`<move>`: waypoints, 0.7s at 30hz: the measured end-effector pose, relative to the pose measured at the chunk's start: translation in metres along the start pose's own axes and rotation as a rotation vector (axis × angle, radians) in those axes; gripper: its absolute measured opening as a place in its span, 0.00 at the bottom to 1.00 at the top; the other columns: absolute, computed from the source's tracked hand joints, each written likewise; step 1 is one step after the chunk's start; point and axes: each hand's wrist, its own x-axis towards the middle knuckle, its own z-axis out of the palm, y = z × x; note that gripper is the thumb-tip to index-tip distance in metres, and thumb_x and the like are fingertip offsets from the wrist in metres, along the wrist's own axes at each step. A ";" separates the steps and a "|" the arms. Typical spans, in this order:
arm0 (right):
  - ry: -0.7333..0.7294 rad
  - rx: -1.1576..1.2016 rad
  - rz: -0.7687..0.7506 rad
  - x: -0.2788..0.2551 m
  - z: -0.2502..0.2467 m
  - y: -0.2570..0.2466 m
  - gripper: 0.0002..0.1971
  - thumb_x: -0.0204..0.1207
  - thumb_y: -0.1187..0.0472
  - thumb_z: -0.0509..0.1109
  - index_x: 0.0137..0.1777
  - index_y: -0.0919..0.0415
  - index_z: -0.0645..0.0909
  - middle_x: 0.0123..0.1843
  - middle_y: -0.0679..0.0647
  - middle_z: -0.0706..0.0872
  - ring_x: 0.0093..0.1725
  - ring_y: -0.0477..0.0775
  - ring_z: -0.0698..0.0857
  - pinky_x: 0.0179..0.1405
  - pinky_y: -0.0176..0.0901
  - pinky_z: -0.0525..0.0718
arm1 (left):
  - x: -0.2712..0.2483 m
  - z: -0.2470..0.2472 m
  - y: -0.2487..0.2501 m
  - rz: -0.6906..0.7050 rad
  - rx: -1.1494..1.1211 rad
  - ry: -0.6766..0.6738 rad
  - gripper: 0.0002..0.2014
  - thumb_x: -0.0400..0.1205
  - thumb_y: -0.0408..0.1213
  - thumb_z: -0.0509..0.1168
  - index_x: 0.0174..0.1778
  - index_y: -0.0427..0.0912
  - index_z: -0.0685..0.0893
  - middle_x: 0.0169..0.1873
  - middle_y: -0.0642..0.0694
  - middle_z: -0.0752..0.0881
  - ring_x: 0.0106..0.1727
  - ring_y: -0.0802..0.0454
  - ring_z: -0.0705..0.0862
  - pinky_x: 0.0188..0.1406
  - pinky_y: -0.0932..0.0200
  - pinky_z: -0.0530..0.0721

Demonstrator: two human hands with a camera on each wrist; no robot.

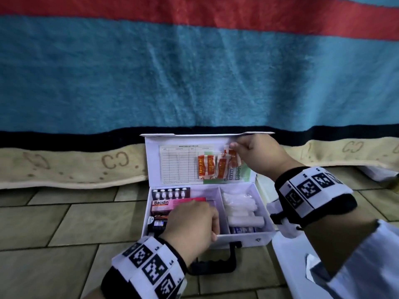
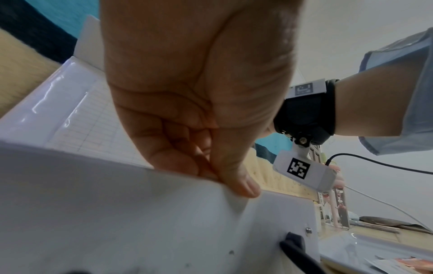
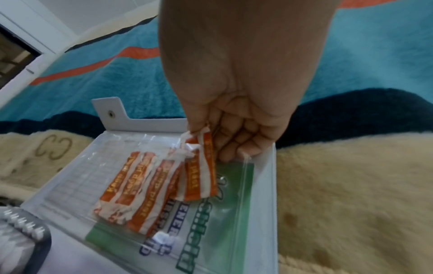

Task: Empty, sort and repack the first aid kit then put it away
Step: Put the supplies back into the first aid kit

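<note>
A white first aid kit (image 1: 244, 235) stands open on the tiled floor, its lid (image 1: 155, 160) upright against a hanging blanket. My right hand (image 1: 248, 151) pinches the top of some orange-and-white plaster strips (image 1: 231, 157) at the clear sleeve inside the lid; more strips (image 3: 131, 187) lie in that sleeve. My left hand (image 1: 194, 221) grips the kit's front wall (image 2: 140, 213), thumb outside and fingers curled inside. In the tray sit a pink Bacidin box (image 1: 164, 205), a blister strip (image 1: 170, 193), white gauze rolls (image 1: 239, 206) and a small box (image 1: 243, 230).
The blue, red and black blanket (image 1: 194, 72) hangs right behind the kit, with a cream patterned edge (image 1: 64, 167) at floor level. A white lid-like tray (image 1: 289, 264) lies to the kit's right. The black carry handle (image 1: 220, 261) sticks out towards me.
</note>
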 end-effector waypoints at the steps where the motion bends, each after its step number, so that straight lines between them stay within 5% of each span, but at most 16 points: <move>1: 0.009 -0.037 -0.016 0.000 0.001 -0.001 0.14 0.81 0.53 0.63 0.33 0.51 0.81 0.36 0.51 0.85 0.43 0.57 0.83 0.39 0.41 0.74 | 0.000 0.000 0.000 -0.002 -0.002 0.001 0.12 0.72 0.30 0.66 0.28 0.52 0.80 0.33 0.56 0.91 0.39 0.65 0.86 0.51 0.60 0.84; 4: 0.045 -0.045 -0.033 0.001 0.000 -0.006 0.07 0.76 0.58 0.69 0.44 0.53 0.89 0.49 0.51 0.89 0.53 0.55 0.85 0.52 0.45 0.82 | 0.000 0.000 0.000 -0.003 -0.011 0.007 0.11 0.72 0.31 0.67 0.29 0.53 0.81 0.33 0.56 0.91 0.39 0.65 0.86 0.50 0.61 0.84; 10: -0.021 -0.051 0.024 0.001 -0.005 -0.008 0.06 0.76 0.60 0.68 0.44 0.51 0.87 0.41 0.49 0.88 0.45 0.52 0.85 0.42 0.38 0.78 | 0.000 0.001 -0.001 -0.004 -0.013 0.007 0.10 0.73 0.31 0.66 0.32 0.52 0.84 0.33 0.56 0.91 0.40 0.64 0.86 0.50 0.61 0.83; 16: -0.113 -0.195 -0.015 0.001 -0.003 -0.012 0.06 0.73 0.51 0.69 0.38 0.50 0.81 0.39 0.48 0.86 0.45 0.54 0.84 0.40 0.37 0.72 | 0.000 0.001 -0.001 -0.008 -0.020 0.009 0.09 0.73 0.30 0.66 0.34 0.50 0.86 0.33 0.56 0.91 0.40 0.65 0.86 0.51 0.60 0.84; 21: -0.080 -0.176 -0.029 0.000 -0.003 -0.012 0.04 0.71 0.54 0.74 0.37 0.49 0.82 0.41 0.49 0.86 0.47 0.53 0.84 0.41 0.37 0.73 | 0.000 0.001 -0.001 -0.021 -0.019 -0.004 0.10 0.72 0.30 0.66 0.31 0.53 0.83 0.33 0.56 0.91 0.41 0.64 0.87 0.51 0.58 0.85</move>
